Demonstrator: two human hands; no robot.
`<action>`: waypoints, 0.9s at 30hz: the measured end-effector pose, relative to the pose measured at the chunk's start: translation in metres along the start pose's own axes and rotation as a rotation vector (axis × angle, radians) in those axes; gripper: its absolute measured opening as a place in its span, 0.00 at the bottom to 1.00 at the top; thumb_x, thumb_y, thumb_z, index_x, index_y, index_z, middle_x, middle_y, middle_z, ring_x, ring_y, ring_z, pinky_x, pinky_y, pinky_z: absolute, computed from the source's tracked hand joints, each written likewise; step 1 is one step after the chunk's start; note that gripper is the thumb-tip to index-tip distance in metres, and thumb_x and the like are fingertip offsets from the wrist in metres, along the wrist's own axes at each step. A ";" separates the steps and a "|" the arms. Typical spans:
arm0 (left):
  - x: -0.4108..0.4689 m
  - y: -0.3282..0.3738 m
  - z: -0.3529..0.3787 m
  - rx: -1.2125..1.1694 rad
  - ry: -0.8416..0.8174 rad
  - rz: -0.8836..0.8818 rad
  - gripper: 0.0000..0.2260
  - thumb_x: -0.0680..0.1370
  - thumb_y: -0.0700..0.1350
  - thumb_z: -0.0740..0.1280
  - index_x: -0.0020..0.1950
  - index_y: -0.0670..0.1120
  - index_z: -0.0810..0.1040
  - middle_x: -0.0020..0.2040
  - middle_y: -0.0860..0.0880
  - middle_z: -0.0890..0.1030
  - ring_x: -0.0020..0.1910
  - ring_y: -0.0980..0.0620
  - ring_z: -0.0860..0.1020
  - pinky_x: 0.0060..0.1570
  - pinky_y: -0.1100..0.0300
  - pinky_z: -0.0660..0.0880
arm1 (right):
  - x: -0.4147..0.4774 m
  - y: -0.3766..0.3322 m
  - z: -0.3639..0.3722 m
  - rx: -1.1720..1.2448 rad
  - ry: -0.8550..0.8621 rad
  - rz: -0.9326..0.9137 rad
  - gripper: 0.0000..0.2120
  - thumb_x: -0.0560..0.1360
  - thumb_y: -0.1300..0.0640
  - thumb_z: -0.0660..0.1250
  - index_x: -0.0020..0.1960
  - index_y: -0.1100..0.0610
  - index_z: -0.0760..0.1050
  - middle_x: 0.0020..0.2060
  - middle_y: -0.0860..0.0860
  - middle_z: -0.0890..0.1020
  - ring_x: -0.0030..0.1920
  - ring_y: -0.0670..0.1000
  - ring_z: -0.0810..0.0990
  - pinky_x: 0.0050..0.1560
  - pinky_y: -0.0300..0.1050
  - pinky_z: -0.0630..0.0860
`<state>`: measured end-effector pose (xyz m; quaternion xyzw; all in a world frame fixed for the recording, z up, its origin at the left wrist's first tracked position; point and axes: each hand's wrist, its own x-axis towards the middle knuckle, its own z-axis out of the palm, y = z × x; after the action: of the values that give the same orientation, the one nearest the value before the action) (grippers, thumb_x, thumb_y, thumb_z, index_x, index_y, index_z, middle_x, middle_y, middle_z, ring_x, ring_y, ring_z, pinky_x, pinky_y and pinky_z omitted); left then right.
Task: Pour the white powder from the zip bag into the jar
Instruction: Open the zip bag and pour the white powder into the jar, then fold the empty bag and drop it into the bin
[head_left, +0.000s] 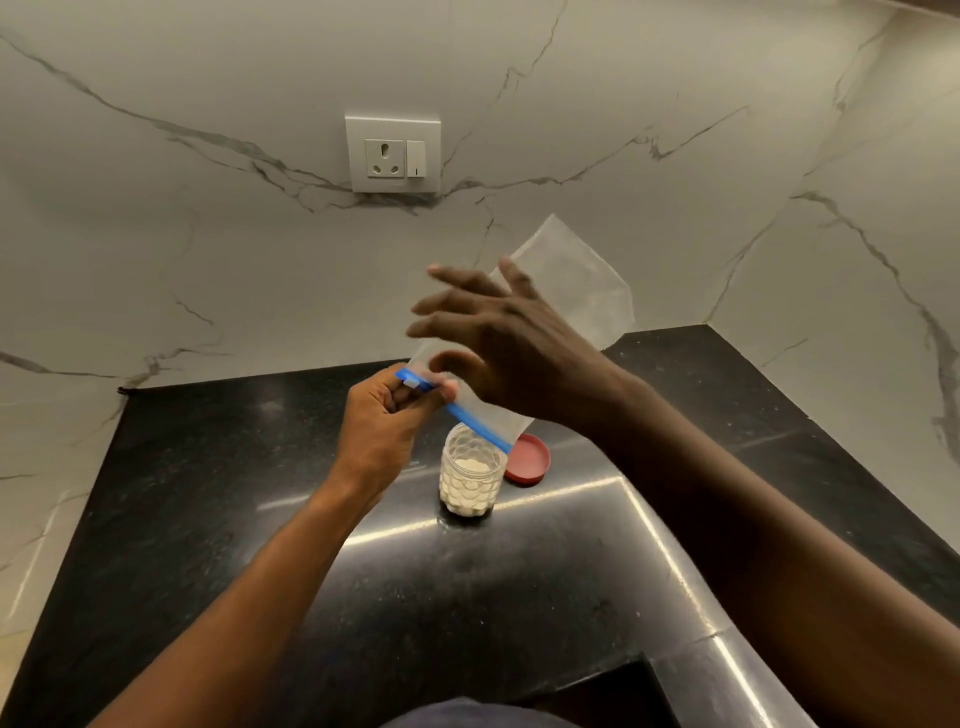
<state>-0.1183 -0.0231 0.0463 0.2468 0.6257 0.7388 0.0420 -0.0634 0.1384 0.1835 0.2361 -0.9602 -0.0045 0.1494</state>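
Both forearms are bare to the frame edge, with a dark garment (467, 714) at bottom centre

The right hand (511, 343) covers the middle of the zip bag (576, 280), so you cannot see if any powder is left inside there. Its fingers (447, 304) look blurry. The left hand (387, 421) hides the end of the blue zip strip (480, 428). Both arms run off the bottom edge.
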 end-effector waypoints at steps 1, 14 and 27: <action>0.002 0.005 0.000 0.041 -0.003 0.032 0.06 0.77 0.45 0.74 0.54 0.50 0.85 0.48 0.56 0.89 0.50 0.58 0.87 0.52 0.67 0.81 | 0.006 0.001 0.004 -0.020 -0.075 0.028 0.19 0.82 0.52 0.68 0.72 0.51 0.75 0.74 0.51 0.76 0.82 0.55 0.60 0.78 0.73 0.53; 0.029 0.065 0.009 0.218 -0.094 0.216 0.12 0.79 0.48 0.71 0.61 0.47 0.82 0.50 0.51 0.87 0.50 0.58 0.88 0.52 0.65 0.82 | -0.024 0.026 0.027 0.693 0.392 0.347 0.07 0.79 0.58 0.73 0.56 0.56 0.84 0.46 0.52 0.87 0.39 0.51 0.85 0.38 0.49 0.83; 0.025 0.085 0.016 0.133 -0.153 0.129 0.06 0.83 0.44 0.70 0.55 0.54 0.85 0.48 0.57 0.89 0.44 0.56 0.87 0.45 0.65 0.83 | -0.034 0.013 0.001 1.001 0.555 0.484 0.02 0.75 0.59 0.78 0.47 0.53 0.88 0.38 0.54 0.88 0.32 0.56 0.85 0.29 0.51 0.82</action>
<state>-0.1132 -0.0176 0.1356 0.3445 0.6512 0.6757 0.0256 -0.0411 0.1647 0.1741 0.0455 -0.7976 0.5417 0.2614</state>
